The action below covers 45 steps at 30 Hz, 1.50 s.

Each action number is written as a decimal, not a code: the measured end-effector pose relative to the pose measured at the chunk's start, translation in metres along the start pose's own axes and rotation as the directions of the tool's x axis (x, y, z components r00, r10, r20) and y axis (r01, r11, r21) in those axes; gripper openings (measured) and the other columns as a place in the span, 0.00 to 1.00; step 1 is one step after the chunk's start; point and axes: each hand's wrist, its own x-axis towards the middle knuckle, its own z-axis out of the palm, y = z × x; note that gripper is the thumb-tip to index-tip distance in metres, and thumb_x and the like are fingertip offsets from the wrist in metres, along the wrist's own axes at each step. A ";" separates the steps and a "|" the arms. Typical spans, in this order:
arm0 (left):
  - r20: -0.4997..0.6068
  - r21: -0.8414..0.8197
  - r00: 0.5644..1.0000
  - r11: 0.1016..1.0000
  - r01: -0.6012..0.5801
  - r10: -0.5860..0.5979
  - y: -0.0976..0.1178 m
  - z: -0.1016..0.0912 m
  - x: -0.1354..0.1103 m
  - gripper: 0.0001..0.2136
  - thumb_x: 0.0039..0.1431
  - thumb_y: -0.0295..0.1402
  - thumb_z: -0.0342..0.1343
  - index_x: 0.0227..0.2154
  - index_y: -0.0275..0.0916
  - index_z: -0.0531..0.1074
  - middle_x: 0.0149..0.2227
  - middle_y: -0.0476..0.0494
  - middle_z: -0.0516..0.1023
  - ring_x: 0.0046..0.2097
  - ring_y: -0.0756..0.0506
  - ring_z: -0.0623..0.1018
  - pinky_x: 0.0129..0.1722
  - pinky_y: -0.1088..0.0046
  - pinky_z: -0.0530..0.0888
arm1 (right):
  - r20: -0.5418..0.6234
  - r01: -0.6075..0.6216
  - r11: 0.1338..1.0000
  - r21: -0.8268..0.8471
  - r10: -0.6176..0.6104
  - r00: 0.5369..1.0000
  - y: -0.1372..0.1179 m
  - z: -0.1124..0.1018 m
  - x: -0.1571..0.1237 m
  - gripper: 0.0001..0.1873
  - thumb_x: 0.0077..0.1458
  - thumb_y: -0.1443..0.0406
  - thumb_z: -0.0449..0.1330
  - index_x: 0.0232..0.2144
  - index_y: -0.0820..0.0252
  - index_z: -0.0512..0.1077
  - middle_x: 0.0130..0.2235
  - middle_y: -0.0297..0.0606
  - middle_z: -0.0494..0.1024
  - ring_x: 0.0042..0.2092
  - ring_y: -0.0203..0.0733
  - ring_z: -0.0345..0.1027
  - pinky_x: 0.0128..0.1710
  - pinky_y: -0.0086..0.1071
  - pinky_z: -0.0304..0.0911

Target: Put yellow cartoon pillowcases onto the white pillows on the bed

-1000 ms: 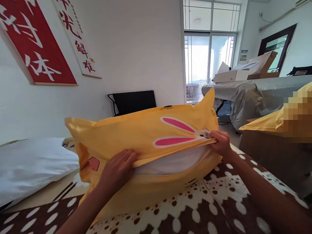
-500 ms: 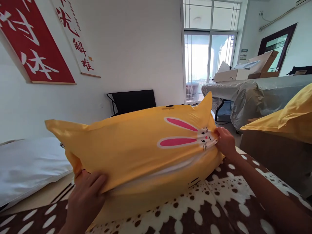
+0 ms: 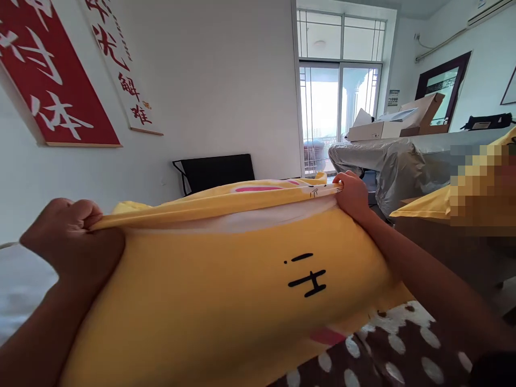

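A yellow pillowcase [image 3: 193, 285] with black "Hi" lettering stretches across the front of the head view. It is around a pillow, and a strip of white [image 3: 245, 219] shows in the long gap along its upper side. At the left end, my left hand [image 3: 76, 231] is closed in a fist on the pillowcase's edge. My right hand [image 3: 352, 194] pinches the same edge at the far right, beside the partly folded-over rabbit print [image 3: 258, 188]. Between both hands the edge is pulled taut. The pillowcase's lower left part runs out of view.
Beneath lies a brown-and-white spotted blanket [image 3: 397, 344]. Something white [image 3: 24, 290] lies at the left. Another yellow pillow [image 3: 427, 203] rests at the right. Behind stand a black chair [image 3: 215, 174] and a plastic-covered table [image 3: 403, 156] bearing open cardboard boxes [image 3: 374, 130].
Both hands have risen with the pillowcase's edge, the left one also moving left. The pillow has tipped back, so the rabbit print faces away and the "Hi" side shows.
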 end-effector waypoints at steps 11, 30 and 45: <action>0.850 0.010 0.526 1.000 0.006 -0.012 -0.055 0.030 -0.061 0.04 0.46 0.30 0.48 0.20 0.39 0.61 0.22 0.54 0.67 0.27 0.50 0.67 0.29 0.76 0.62 | 0.609 0.247 0.964 0.101 -0.256 0.750 0.005 0.033 -0.049 0.11 0.48 0.72 0.59 0.35 0.56 0.76 0.42 0.39 0.75 0.41 0.42 0.68 0.38 0.31 0.59; 0.864 -0.186 0.474 0.982 -0.012 0.170 0.005 0.065 -0.105 0.19 0.60 0.47 0.39 0.30 0.41 0.70 0.28 0.46 0.77 0.31 0.44 0.74 0.33 0.71 0.67 | 0.539 0.229 0.925 0.305 -0.365 0.759 -0.018 0.052 -0.091 0.13 0.62 0.63 0.46 0.29 0.57 0.67 0.28 0.34 0.72 0.30 0.37 0.61 0.32 0.28 0.50; 0.848 0.134 0.528 0.983 -0.129 -0.046 -0.022 0.041 -0.086 0.26 0.61 0.49 0.36 0.40 0.38 0.75 0.34 0.37 0.81 0.39 0.37 0.78 0.35 0.66 0.67 | 0.607 0.282 0.944 0.174 -0.328 0.723 0.015 0.041 -0.078 0.24 0.64 0.56 0.43 0.23 0.59 0.69 0.26 0.40 0.74 0.29 0.38 0.64 0.28 0.31 0.47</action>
